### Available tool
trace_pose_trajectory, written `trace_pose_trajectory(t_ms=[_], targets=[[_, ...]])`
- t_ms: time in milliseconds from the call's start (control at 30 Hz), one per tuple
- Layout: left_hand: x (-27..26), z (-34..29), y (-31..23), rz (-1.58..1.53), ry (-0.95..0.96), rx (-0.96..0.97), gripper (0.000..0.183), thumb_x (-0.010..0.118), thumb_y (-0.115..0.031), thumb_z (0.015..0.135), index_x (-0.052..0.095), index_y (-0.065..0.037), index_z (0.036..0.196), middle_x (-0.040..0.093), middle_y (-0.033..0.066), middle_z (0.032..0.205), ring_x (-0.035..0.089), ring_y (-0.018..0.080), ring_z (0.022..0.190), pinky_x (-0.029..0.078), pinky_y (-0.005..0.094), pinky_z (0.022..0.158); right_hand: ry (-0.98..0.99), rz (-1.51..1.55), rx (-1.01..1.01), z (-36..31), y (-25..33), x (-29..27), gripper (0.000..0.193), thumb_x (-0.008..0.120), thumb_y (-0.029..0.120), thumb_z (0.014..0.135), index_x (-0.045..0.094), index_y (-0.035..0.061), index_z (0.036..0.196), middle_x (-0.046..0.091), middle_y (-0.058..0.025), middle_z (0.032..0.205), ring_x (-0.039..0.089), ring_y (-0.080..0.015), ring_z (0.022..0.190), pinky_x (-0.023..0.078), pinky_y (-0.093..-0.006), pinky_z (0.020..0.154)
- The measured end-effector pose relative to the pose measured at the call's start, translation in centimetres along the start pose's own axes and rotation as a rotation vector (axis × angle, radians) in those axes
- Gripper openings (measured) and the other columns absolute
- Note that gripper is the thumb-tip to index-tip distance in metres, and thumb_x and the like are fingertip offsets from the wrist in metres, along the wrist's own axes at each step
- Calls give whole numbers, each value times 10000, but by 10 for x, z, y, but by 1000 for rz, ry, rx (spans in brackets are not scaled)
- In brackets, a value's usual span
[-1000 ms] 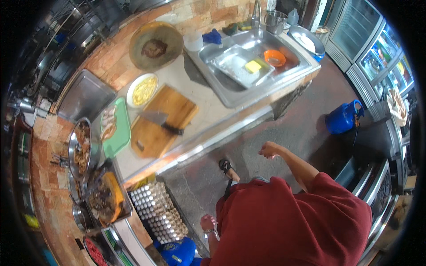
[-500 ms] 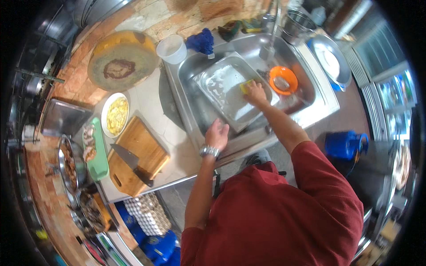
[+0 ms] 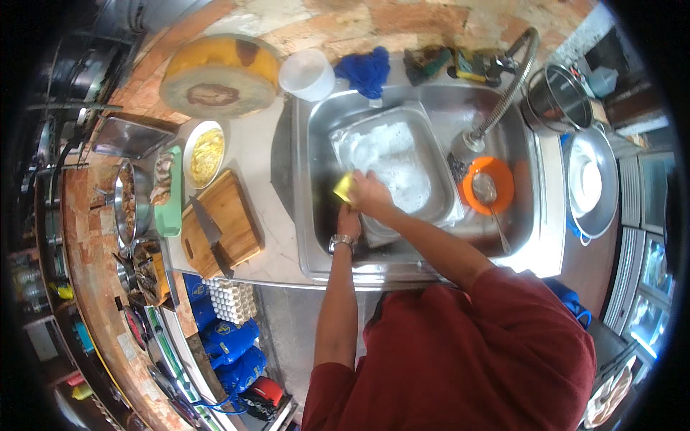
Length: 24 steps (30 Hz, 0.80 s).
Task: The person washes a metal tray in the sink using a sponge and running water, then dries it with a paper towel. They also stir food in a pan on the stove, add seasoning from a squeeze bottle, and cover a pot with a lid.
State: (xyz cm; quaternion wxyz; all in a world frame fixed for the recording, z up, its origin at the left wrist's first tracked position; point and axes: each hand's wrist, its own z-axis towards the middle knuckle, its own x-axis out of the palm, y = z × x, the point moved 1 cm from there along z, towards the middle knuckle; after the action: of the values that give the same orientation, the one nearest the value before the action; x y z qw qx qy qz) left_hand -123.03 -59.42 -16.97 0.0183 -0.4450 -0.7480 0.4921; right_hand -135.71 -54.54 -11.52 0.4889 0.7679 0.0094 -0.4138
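Observation:
A rectangular metal tray (image 3: 424,151) with white suds on its bottom lies in the steel sink (image 3: 314,237). Pressed in my right hand (image 3: 372,194) is a yellow sponge (image 3: 343,188), held at the tray's left rim. My left hand (image 3: 349,223), with a metal watch (image 3: 342,242) at the wrist, grips that same rim just below the sponge; its fingertips are partly hidden. Right of the tray sits an orange bowl (image 3: 507,188) with a metal ladle (image 3: 499,226) in it. The hose faucet's head (image 3: 468,144) hangs over the sink.
Left of the sink are a wooden cutting board (image 3: 233,223) with a knife (image 3: 208,223), a white bowl of yellow food (image 3: 208,158), a green tray (image 3: 170,212), a round chopping block (image 3: 215,79) and a white tub (image 3: 307,75). Metal pots (image 3: 557,100) and a basin (image 3: 600,208) stand right.
My right hand has moved the sponge left from the tray's middle to its left rim, near my left hand. More suds show on the tray. The view has shifted and turned.

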Motion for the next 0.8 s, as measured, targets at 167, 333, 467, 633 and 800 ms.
trace_pose_trajectory(t_ms=[167, 333, 467, 633, 800], targets=[[-2, -29, -36, 175, 66, 237, 327, 475, -313, 960, 542, -22, 1092, 633, 197, 946, 607, 364, 891, 459, 443, 815, -195, -371, -344, 69, 36, -26, 319, 576, 208, 824, 553, 155, 1138, 467, -182, 1156, 580, -349, 986, 541, -450, 748], [24, -28, -38, 381, -112, 299, 316, 506, -349, 943, 545, -39, 996, 633, 233, 931, 610, 414, 905, 476, 477, 773, -300, -611, -205, 157, -5, -57, 316, 581, 185, 823, 579, 166, 1138, 488, -164, 1165, 550, -313, 1092, 546, -427, 756], [25, -21, -19, 247, 39, 162, 342, 478, -360, 949, 550, -32, 1014, 626, 239, 957, 586, 445, 903, 462, 482, 798, -207, -586, -324, 101, 1, -44, 411, 601, 196, 815, 539, 171, 1220, 498, -144, 1085, 556, -303, 1016, 508, -443, 767], [23, -32, -32, -592, 189, -426, 479, 365, -496, 968, 545, -75, 1105, 618, 126, 1049, 580, 295, 974, 472, 465, 772, -169, -291, -312, 5, -4, -30, 358, 603, 159, 809, 531, 92, 1154, 473, -160, 1052, 539, -328, 961, 502, -433, 737], [12, -28, -42, -1129, 457, -533, 571, 379, -575, 940, 542, -72, 1155, 595, 105, 1039, 560, 289, 963, 433, 517, 861, -126, -112, -221, -85, -43, 3, 314, 575, 171, 834, 457, 31, 1088, 550, -217, 952, 612, -411, 830, 513, -475, 685]])
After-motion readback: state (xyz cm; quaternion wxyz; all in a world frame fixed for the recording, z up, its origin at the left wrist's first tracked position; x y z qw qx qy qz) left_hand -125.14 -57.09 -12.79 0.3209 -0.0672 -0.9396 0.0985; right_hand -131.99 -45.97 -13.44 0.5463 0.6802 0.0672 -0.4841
